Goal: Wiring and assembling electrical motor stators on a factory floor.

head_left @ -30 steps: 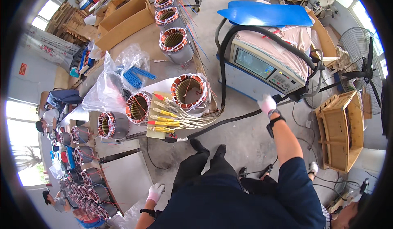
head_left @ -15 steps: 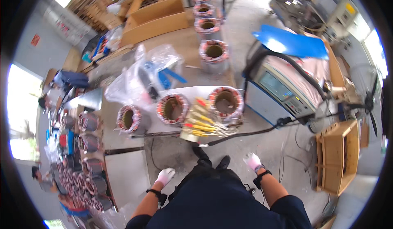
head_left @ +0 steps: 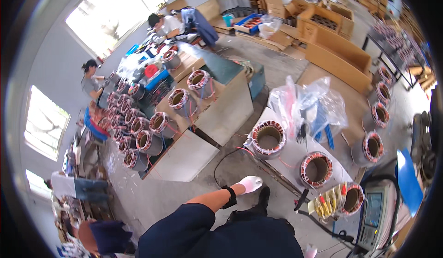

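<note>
My left hand [head_left: 251,183], in a white and pinkish work glove, hangs over the floor with nothing in it, its fingers loosely extended. Only a bit of my right hand [head_left: 310,250] shows at the lower edge; its fingers cannot be made out. Neither hand touches anything visible. Nearest to the left hand is a bench [head_left: 288,174] bearing motor stators: one stator [head_left: 268,139] at its left end, another stator [head_left: 316,169] in the middle, and a third stator [head_left: 353,199] at the right. Yellow-sleeved leads with clips [head_left: 328,201] lie against the third.
A tester with a screen [head_left: 373,209] stands at right. Crumpled plastic bags [head_left: 309,103] lie behind the stators. Left, a second bench [head_left: 184,159] carries several stators. Two people [head_left: 166,26] work at far left. An open cardboard box [head_left: 339,52] sits at the back; a cable [head_left: 219,163] crosses the floor.
My view has swung to the left, bringing the second bench and the people closer to the middle. My right hand has slipped almost out of the picture; the left remains low.
</note>
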Demonstrator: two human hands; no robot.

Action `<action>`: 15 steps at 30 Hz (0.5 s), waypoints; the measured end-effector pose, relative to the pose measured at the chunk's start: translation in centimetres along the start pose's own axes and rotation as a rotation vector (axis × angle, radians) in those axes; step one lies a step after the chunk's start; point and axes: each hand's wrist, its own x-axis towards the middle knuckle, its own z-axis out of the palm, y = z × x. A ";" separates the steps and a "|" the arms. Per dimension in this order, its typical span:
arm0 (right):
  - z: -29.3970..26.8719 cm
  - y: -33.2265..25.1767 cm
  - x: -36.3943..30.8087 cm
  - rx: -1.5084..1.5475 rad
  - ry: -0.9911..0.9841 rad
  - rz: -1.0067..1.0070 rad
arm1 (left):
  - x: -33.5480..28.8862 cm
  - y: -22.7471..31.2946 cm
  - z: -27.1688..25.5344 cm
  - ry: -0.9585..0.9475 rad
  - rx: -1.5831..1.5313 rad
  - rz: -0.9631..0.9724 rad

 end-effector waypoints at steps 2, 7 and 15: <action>2.0 2.0 1.9 -0.015 0.076 -0.144 | 0.0 0.4 -0.6 0.349 -0.121 0.225; -3.4 -1.1 6.6 0.333 -0.138 -0.083 | -0.4 7.7 -6.9 0.626 -0.232 0.244; -4.7 2.6 8.8 0.589 -0.178 -0.051 | -1.4 11.8 -14.4 1.083 -0.180 0.369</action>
